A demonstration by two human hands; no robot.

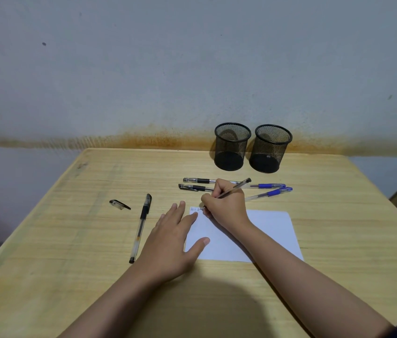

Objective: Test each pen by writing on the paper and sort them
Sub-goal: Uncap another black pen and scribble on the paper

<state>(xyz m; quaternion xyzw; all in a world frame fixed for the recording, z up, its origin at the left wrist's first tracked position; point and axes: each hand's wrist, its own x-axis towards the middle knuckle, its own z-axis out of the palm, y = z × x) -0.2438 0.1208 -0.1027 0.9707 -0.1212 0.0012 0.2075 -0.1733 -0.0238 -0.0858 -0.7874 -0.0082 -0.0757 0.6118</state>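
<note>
My right hand (226, 206) grips a clear black-ended pen (237, 187) with its tip on the top left corner of the white paper (273, 230), where a few faint written marks show. My left hand (171, 237) lies flat, fingers spread, pressing the paper's left edge. A capped black pen (141, 226) lies left of that hand, and a loose black cap (119, 204) lies further left. Two black pens (196, 184) and two blue pens (269, 190) lie behind my right hand.
Two black mesh pen cups (232, 146) (270, 148) stand side by side at the back of the wooden table (70, 240), against the stained wall. Both look empty. The table's left and right edges fall away to the floor.
</note>
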